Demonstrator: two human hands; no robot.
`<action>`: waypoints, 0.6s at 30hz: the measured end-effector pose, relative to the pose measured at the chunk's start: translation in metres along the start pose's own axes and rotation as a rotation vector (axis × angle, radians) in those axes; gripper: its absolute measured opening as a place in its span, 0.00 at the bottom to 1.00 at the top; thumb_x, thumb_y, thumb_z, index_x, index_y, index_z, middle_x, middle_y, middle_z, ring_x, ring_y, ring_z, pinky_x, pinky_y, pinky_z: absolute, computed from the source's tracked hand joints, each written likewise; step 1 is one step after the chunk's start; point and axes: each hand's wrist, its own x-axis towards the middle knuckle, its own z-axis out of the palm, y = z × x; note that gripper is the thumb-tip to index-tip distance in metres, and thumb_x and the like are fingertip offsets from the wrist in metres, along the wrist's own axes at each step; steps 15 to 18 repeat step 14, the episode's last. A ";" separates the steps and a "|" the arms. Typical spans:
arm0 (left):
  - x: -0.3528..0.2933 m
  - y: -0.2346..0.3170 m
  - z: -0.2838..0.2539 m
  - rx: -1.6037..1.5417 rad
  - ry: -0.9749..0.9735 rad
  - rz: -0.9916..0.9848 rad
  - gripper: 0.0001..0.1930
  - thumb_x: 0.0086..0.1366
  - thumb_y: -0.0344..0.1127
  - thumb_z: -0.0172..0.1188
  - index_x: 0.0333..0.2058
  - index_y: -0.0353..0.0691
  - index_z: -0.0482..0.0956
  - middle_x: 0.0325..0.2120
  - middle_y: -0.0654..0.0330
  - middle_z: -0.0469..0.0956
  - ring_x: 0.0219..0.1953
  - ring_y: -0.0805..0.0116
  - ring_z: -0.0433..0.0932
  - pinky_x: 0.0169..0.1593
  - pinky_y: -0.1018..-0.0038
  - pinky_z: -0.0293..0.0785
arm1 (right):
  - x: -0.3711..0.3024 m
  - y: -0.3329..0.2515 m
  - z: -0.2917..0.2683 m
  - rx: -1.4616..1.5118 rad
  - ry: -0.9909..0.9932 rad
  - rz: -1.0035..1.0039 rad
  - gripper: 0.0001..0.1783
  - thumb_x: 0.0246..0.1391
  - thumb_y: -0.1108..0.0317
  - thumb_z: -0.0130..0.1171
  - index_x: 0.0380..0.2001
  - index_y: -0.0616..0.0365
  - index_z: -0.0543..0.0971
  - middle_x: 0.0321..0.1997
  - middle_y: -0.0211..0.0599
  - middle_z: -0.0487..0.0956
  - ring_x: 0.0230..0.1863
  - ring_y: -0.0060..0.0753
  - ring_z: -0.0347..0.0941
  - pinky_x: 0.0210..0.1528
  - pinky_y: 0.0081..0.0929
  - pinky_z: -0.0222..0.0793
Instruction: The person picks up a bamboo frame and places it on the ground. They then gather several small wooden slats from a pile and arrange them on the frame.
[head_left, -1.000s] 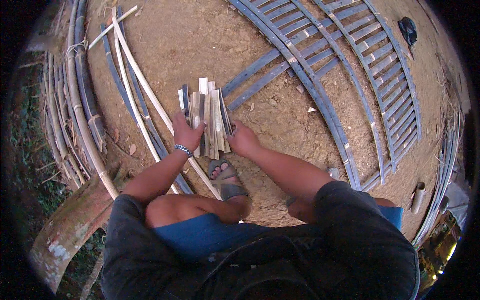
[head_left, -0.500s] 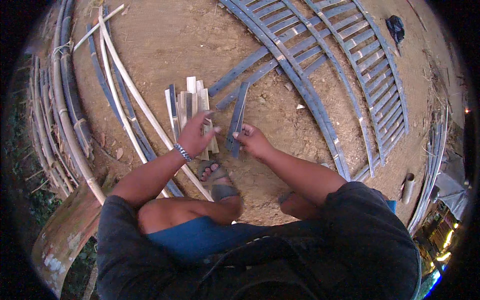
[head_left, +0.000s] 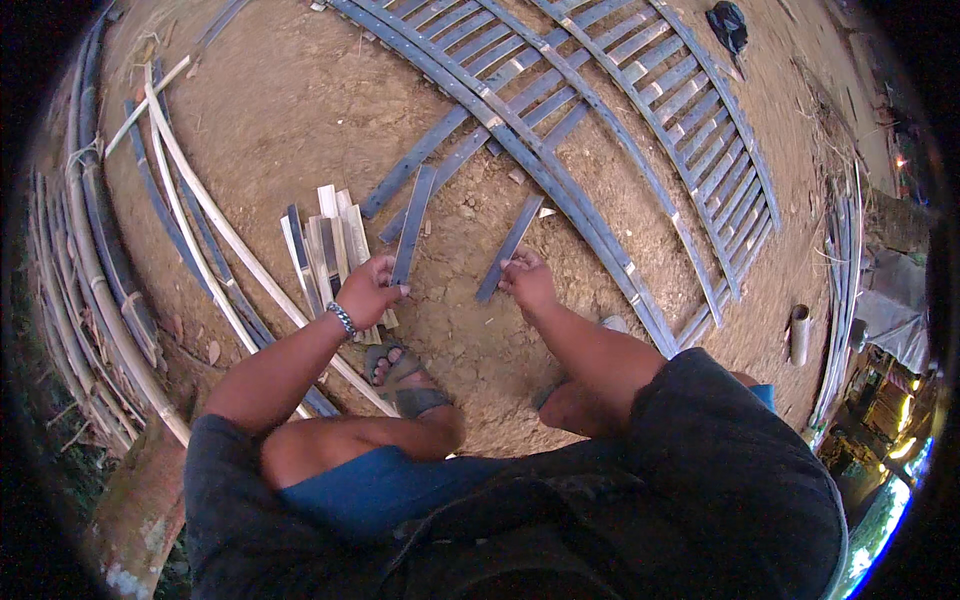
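Note:
My left hand (head_left: pixel 369 294) is closed on the lower end of a dark bamboo slat (head_left: pixel 414 222), which points away from me. A second dark slat (head_left: pixel 510 248) sits in my right hand (head_left: pixel 528 283), pinched near its lower part and slanting up to the right. The two slats are apart, with bare soil between them. Just left of my left hand lies a pile of short pale slats (head_left: pixel 336 235), some with dark faces. Ahead of both hands, a dark bamboo lattice (head_left: pixel 560 185) of curved rails and crosswise slats lies on the ground.
Long pale bamboo strips (head_left: pixel 215 215) and dark strips lie to the left, beyond them thick bamboo poles (head_left: pixel 110 245). On the right are a short bamboo tube (head_left: pixel 800 335) and a bundle of long strips (head_left: pixel 843 290). A black plastic bag (head_left: pixel 728 27) lies far right.
Both slats were together in my right hand. My left hand has taken one, and the hands now hold them apart. The whole view has shifted, so the ground things appear further left.

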 end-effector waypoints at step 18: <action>-0.002 -0.005 -0.002 0.153 0.012 0.056 0.22 0.58 0.28 0.63 0.52 0.35 0.70 0.40 0.56 0.80 0.43 0.67 0.78 0.48 0.69 0.74 | -0.019 -0.068 0.003 -1.053 0.229 -0.251 0.48 0.46 0.56 0.69 0.68 0.46 0.56 0.71 0.51 0.54 0.70 0.55 0.54 0.69 0.41 0.56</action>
